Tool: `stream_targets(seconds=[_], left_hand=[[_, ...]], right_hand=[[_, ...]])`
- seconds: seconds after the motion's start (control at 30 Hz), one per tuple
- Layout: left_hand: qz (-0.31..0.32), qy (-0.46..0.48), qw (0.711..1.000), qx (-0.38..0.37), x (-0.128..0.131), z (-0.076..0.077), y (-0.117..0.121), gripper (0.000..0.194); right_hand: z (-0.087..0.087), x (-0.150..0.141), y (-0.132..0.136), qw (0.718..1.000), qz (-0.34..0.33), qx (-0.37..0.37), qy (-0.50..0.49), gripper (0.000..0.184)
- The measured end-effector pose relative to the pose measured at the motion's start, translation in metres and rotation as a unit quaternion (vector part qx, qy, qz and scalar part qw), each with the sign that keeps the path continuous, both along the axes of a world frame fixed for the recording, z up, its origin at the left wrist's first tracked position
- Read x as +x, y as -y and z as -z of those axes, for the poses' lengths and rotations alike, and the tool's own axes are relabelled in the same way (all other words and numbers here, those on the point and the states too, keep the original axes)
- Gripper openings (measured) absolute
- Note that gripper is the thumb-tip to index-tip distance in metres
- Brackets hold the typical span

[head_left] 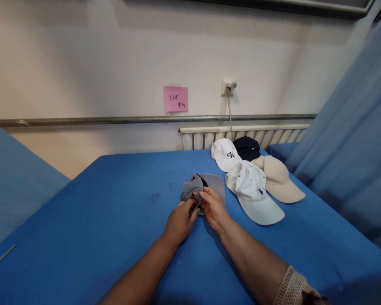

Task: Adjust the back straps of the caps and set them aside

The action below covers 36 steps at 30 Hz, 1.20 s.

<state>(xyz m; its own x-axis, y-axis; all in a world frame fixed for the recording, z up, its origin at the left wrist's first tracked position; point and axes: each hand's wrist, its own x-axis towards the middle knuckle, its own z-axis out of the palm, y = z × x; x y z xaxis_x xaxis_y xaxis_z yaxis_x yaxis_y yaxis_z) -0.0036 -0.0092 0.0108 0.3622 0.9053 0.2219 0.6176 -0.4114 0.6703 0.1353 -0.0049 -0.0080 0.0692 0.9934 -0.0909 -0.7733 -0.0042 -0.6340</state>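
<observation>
The left hand (180,221) and right hand (213,208) pinch the fabric of a gray cap (191,185), mid-counter, brim to the right. Its crown is crumpled, so this handling looks unfinished. Four other caps (249,180) rest untouched to the right, crowding that side. The blue counter (114,212) offers open room leftward, its far edge near the radiator (198,140).

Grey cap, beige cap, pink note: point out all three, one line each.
Grey cap (191,187): head view, on the fabric of its crown.
Beige cap (274,171): head view, on its crown, above the brim.
Pink note (175,100): head view, on the middle of its written face.
</observation>
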Motion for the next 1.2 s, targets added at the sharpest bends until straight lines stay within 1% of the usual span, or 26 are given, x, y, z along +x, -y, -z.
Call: stream_targets(seconds=[0.03, 0.07, 0.1, 0.17, 0.23, 0.27, 0.3, 0.37, 0.43, 0.5, 0.57, 0.63, 0.7, 0.77, 0.8, 0.87, 0.93, 1.0, 1.07, 1.1, 1.17, 1.2], left_hand=[[-0.014, -0.010, 1.000, 0.009, -0.001, 0.000, -0.002, 0.015], [-0.038, 0.005, 0.999, 0.010, -0.003, 0.001, -0.004, 0.016], [-0.065, 0.041, 0.997, 0.003, -0.005, 0.002, -0.008, 0.017], [-0.114, 0.147, 0.982, -0.022, -0.011, 0.005, -0.016, 0.017], [-0.134, 0.231, 0.963, -0.043, -0.016, 0.009, -0.022, 0.017], [-0.138, 0.246, 0.958, -0.044, -0.018, 0.010, -0.024, 0.017], [-0.141, 0.242, 0.959, -0.036, -0.020, 0.011, -0.025, 0.016], [-0.148, 0.198, 0.969, -0.001, -0.023, 0.008, -0.025, 0.015], [-0.156, 0.138, 0.977, 0.034, -0.024, 0.003, -0.023, 0.016], [-0.151, 0.076, 0.982, 0.079, -0.022, -0.005, -0.018, 0.019], [-0.113, 0.020, 0.983, 0.143, -0.018, -0.012, -0.012, 0.026], [-0.053, -0.023, 0.979, 0.197, -0.012, -0.017, -0.005, 0.031], [-0.003, -0.053, 0.977, 0.207, -0.005, -0.019, 0.001, 0.027], [0.026, -0.076, 0.979, 0.188, -0.001, -0.017, 0.005, 0.020], [0.033, -0.083, 0.981, 0.175, 0.000, -0.016, 0.005, 0.019], [0.024, -0.071, 0.987, 0.145, -0.003, -0.012, 0.000, 0.020], [-0.031, -0.005, 0.995, 0.092, -0.013, -0.009, -0.010, 0.017], [-0.112, 0.086, 0.990, 0.026, -0.025, -0.006, -0.023, 0.015], [-0.158, 0.142, 0.977, -0.005, -0.036, -0.006, -0.035, 0.025], [-0.163, 0.168, 0.972, -0.017, -0.040, -0.007, -0.038, 0.032], [-0.134, 0.191, 0.971, -0.045, -0.041, -0.011, -0.036, 0.049], [-0.113, 0.184, 0.975, -0.049, -0.038, -0.014, -0.031, 0.059]], right_hand=[[-0.002, 0.004, 0.000, 0.999, -0.014, -0.004, -0.039, 0.023], [-0.004, 0.009, -0.001, 0.996, -0.026, -0.009, -0.081, 0.018], [-0.005, 0.013, -0.001, 0.992, -0.037, -0.014, -0.121, 0.014], [-0.005, 0.020, -0.003, 0.982, -0.056, -0.022, -0.179, 0.007], [-0.004, 0.022, -0.003, 0.976, -0.060, -0.025, -0.207, 0.006], [-0.004, 0.021, -0.003, 0.975, -0.058, -0.025, -0.214, 0.007], [-0.004, 0.020, -0.003, 0.975, -0.051, -0.026, -0.214, 0.008], [-0.006, 0.017, -0.001, 0.981, -0.028, -0.027, -0.192, 0.009], [-0.009, 0.015, 0.000, 0.990, 0.002, -0.026, -0.142, 0.012], [-0.011, 0.014, 0.002, 0.996, 0.028, -0.020, -0.085, 0.017], [-0.010, 0.013, 0.003, 0.998, 0.039, -0.017, -0.046, 0.022], [-0.008, 0.009, 0.005, 0.999, 0.034, -0.019, -0.018, 0.026], [-0.005, 0.003, 0.007, 1.000, 0.020, -0.021, 0.007, 0.027], [-0.003, -0.001, 0.008, 0.999, -0.002, -0.017, 0.029, 0.029], [-0.002, -0.002, 0.009, 0.999, -0.016, -0.013, 0.033, 0.029], [-0.003, -0.001, 0.011, 0.998, -0.051, -0.005, 0.023, 0.028], [-0.004, 0.003, 0.011, 0.996, -0.091, 0.002, -0.015, 0.028], [-0.006, 0.009, 0.010, 0.991, -0.122, 0.009, -0.059, 0.028], [-0.007, 0.015, 0.009, 0.987, -0.133, 0.009, -0.085, 0.028], [-0.008, 0.017, 0.008, 0.987, -0.132, 0.006, -0.091, 0.028], [-0.011, 0.019, 0.007, 0.988, -0.125, 0.001, -0.087, 0.028], [-0.013, 0.019, 0.007, 0.990, -0.119, 0.001, -0.077, 0.027]])
